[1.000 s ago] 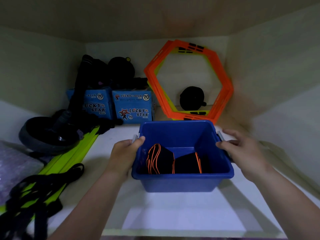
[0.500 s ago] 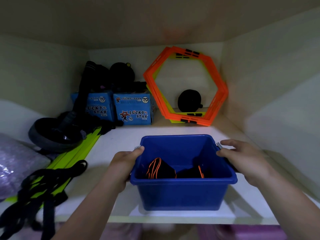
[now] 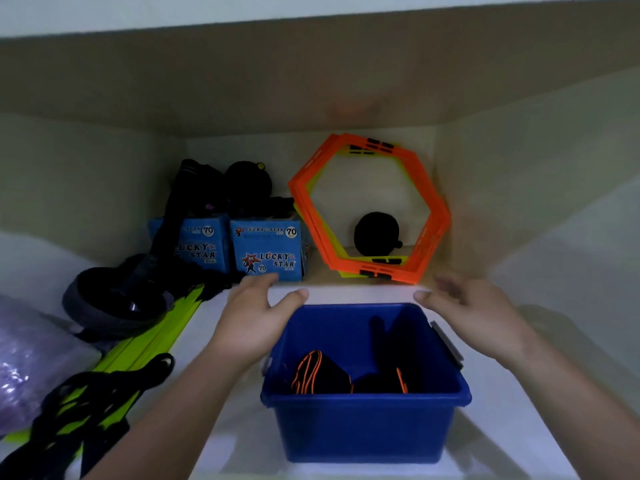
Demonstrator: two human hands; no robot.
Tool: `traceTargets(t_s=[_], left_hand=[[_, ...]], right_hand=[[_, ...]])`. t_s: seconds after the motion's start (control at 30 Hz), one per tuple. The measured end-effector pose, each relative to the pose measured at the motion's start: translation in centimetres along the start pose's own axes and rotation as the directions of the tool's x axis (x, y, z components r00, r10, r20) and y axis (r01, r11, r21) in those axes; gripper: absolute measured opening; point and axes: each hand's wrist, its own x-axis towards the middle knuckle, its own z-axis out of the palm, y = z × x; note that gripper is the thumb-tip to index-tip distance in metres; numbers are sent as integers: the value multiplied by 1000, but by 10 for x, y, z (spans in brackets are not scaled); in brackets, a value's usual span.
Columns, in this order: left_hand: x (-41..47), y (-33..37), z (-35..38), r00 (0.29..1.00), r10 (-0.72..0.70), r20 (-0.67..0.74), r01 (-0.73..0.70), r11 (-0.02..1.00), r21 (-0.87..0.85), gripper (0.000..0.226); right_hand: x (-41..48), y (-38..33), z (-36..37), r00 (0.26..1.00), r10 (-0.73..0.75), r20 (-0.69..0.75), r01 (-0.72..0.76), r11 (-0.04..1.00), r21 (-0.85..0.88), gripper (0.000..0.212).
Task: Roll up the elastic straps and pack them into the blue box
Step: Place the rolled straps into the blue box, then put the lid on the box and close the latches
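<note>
Blue moulded-plastic box (image 3: 363,424), rectangular, smooth glossy walls, open top with a rolled rim and grey latch handles on both short sides, sits on the white shelf (image 3: 346,292) near its front edge. Inside on the floor: rolled black elastic straps with orange edging (image 3: 320,374), two rolls visible side by side, fabric matte, a third dark lump to the right too dim to make out. Left hand (image 3: 254,318) is above the box's far-left corner, palm down, fingers spread and relaxed, thumb tip over the far rim; nothing in it. Right hand (image 3: 474,313) mirrors it over the far-right corner, fingers splayed and motion-blurred, thumb pointing inward over the rim; also empty. Can't tell if either hand touches the rim. Straps lie below and nearer the camera than both hands, well clear of the fingers. Behind: stacked orange and yellow-green hexagonal plastic rings (image 3: 370,209) leaning on the back wall, a black round object (image 3: 377,233) seen through them, two blue cardboard cartons printed "LUCKY STAR 70" (image 3: 268,251). Left side: dark grey wheel-shaped item (image 3: 110,299), flat neon-green slats with black webbing (image 3: 138,355), a crinkly purple plastic bag (image 3: 31,362) at the edge.
</note>
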Motion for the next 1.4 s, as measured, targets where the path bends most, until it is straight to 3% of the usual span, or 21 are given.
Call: traceTargets(t_s=[0.13, 0.23, 0.37, 0.5, 0.6, 0.67, 0.73, 0.77, 0.83, 0.93, 0.97, 1.03, 1.13, 1.3, 1.4], left_hand=[[-3, 45, -20, 964, 255, -80, -258, 966, -26, 58], [-9, 83, -35, 877, 461, -133, -467, 884, -14, 51], [-19, 127, -57, 753, 612, -240, -629, 777, 8, 35], [-24, 169, -79, 551, 765, -332, -777, 616, 128, 27], [-17, 196, -95, 366, 844, -392, -828, 488, 278, 24], [-8, 213, -105, 271, 865, -423, -816, 439, 376, 25], [2, 228, -115, 231, 871, -434, -774, 435, 461, 28], [7, 234, -120, 255, 868, -427, -740, 459, 491, 33], [18, 245, -130, 386, 832, -399, -652, 552, 520, 43], [30, 260, -141, 632, 703, -327, -466, 682, 564, 61], [33, 265, -143, 691, 658, -299, -403, 695, 596, 67], [35, 271, -143, 747, 612, -261, -326, 679, 658, 75], [36, 277, -143, 767, 597, -235, -301, 658, 691, 77], [37, 276, -141, 760, 601, -248, -322, 680, 659, 79], [38, 272, -140, 721, 630, -289, -356, 694, 625, 78]], right_hand=[[-4, -44, -23, 980, -148, -130, 159, 984, 77, 49], [-11, -76, -42, 947, -236, -220, 270, 952, 144, 48], [-23, -110, -69, 863, -357, -358, 447, 869, 212, 44], [-38, -139, -101, 684, -510, -521, 645, 756, 107, 32], [-35, -153, -126, 450, -665, -596, 712, 670, -210, 26], [-27, -158, -144, 294, -721, -627, 669, 624, -404, 26], [-17, -163, -162, 195, -749, -633, 595, 603, -531, 24], [-12, -166, -172, 189, -758, -624, 561, 605, -565, 23], [-3, -173, -188, 304, -735, -606, 497, 665, -557, 32], [11, -182, -206, 616, -545, -569, 287, 828, -482, 54], [15, -183, -211, 689, -475, -547, 201, 850, -487, 63], [20, -185, -218, 779, -368, -508, 89, 867, -491, 75], [21, -187, -224, 831, -297, -470, 41, 875, -482, 76], [19, -187, -226, 827, -321, -461, 83, 882, -464, 87], [14, -187, -226, 822, -316, -474, 130, 914, -385, 73]])
